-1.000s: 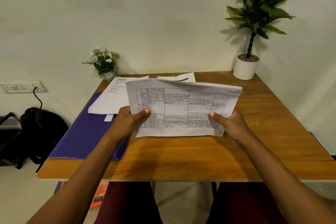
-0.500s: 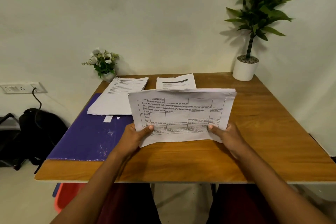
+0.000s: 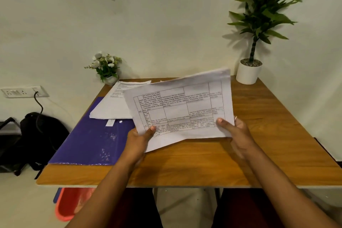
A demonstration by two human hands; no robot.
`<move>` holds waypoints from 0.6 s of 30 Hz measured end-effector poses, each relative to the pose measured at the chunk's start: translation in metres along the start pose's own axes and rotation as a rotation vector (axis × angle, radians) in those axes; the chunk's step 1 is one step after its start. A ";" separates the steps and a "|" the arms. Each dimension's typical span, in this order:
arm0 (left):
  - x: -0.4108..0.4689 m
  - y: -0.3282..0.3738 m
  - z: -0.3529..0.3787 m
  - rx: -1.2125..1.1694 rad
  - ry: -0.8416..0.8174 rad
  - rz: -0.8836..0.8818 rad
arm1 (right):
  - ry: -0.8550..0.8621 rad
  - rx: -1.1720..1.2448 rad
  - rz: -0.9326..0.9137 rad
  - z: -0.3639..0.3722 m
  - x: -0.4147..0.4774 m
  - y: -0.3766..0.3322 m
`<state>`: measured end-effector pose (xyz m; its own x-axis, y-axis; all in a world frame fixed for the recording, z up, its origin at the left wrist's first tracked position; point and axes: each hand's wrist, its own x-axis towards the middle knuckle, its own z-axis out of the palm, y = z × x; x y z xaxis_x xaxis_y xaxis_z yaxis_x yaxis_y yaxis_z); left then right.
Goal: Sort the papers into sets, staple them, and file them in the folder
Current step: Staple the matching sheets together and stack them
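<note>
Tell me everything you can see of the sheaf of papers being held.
The sheaf of papers is white, several sheets thick, far edges slightly fanned. Its top sheet, held landscape, bears a black-ruled grid of print too blurred to read. It bows a little and tilts, far right corner highest. The left hand pinches its near left edge, the right hand its near right corner, thumbs on top. It hangs over the wooden table; contact cannot be told.

The left hand [image 3: 137,139] and right hand [image 3: 235,129] are gripping a tilted white printed paper stack [image 3: 182,107] above the brown wooden table [image 3: 259,153], beside a purple plastic folder [image 3: 88,140].
</note>
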<state>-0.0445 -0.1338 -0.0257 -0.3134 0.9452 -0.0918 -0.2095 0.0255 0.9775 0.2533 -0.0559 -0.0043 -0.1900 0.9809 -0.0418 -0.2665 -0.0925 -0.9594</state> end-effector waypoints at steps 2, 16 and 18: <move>-0.001 -0.001 0.006 -0.131 0.028 -0.064 | -0.025 0.227 -0.013 0.004 -0.003 -0.004; -0.035 -0.011 0.080 -0.419 -0.091 -0.147 | 0.092 0.338 -0.046 0.087 -0.008 -0.002; -0.030 -0.007 0.064 -0.353 -0.058 -0.128 | 0.062 0.282 -0.059 0.081 -0.008 -0.009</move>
<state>0.0252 -0.1417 -0.0175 -0.2133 0.9588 -0.1877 -0.5530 0.0399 0.8322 0.1805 -0.0765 0.0268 -0.1108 0.9937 -0.0137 -0.5294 -0.0707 -0.8454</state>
